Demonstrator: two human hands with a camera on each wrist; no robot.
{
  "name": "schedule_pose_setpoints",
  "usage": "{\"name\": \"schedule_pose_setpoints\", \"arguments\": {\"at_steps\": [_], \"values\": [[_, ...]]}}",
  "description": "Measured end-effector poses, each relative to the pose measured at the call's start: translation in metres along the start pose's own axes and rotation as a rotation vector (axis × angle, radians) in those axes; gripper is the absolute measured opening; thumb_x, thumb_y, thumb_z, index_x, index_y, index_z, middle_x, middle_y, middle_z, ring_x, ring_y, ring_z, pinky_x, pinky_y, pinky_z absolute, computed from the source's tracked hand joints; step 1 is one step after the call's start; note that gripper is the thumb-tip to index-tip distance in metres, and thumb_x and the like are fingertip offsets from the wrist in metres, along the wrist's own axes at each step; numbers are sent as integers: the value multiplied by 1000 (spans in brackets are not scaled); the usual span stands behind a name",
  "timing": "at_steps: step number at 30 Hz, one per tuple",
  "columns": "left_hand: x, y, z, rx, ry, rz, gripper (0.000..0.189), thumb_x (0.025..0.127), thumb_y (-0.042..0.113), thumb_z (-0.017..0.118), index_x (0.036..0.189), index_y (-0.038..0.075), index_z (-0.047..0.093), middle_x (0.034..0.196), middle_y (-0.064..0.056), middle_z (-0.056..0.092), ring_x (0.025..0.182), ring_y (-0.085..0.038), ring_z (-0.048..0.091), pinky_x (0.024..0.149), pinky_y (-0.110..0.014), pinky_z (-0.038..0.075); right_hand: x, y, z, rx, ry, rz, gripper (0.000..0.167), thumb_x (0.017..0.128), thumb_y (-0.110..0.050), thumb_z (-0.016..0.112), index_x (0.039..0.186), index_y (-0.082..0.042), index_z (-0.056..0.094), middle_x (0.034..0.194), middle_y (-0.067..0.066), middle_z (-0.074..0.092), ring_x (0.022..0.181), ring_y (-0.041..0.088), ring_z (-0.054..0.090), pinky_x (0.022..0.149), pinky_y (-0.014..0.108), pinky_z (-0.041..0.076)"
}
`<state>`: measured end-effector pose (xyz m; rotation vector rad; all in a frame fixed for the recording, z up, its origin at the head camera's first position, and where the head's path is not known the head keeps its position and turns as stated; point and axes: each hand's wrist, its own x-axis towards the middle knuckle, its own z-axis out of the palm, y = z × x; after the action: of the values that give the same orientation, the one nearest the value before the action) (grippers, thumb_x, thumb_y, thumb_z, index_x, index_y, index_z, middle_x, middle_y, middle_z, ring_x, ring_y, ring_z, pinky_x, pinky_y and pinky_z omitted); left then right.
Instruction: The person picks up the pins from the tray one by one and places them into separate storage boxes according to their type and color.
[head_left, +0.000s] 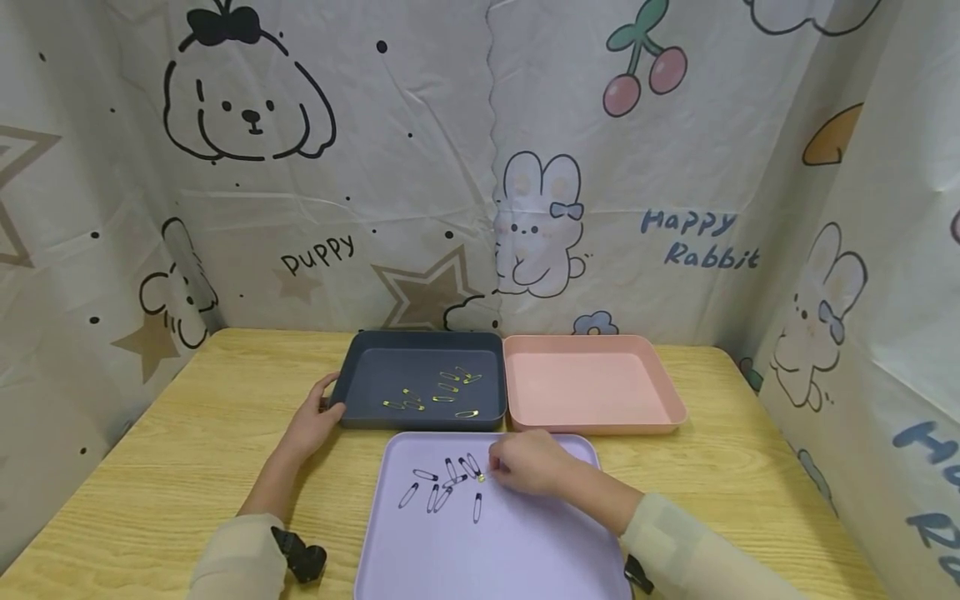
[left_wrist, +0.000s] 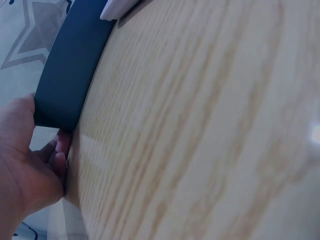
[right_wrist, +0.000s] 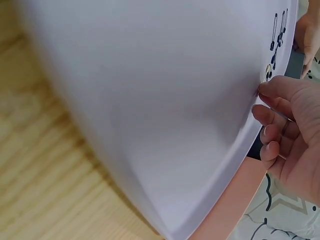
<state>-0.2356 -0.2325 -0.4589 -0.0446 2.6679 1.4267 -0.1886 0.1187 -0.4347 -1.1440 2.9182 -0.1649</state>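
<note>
At the upper edge of the lilac tray [head_left: 480,558], my right hand [head_left: 528,462] pinches a gold safety pin [head_left: 482,477] between thumb and forefinger; most of the pin is hidden by the fingertips. Just left of it, several black safety pins [head_left: 452,472] lie scattered on the lilac tray. My left hand [head_left: 313,423] grips the left side of the dark grey tray [head_left: 390,367], and in the left wrist view its thumb and fingers hold the tray's corner [left_wrist: 65,112]. Several gold safety pins [head_left: 447,387] lie inside that dark tray.
A pink tray [head_left: 581,383] stands against the right side of the dark one. All three trays are on a wood-grain table [head_left: 172,442]. Behind and at the sides hangs a printed cloth [head_left: 420,158] with cartoon animals.
</note>
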Motion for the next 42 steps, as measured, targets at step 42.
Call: {"name": "schedule_pose_setpoints", "arguments": {"at_steps": [42], "values": [[1,-1,-1,2,14,17,60,97,18,41,150,15,15,130,-27,46,110,-32,47,81,-32,38,23,26,-44,374,94,178,6,82,-16,62,78,-15,67,65,-9,58,61,5,48,60,22,41]]}}
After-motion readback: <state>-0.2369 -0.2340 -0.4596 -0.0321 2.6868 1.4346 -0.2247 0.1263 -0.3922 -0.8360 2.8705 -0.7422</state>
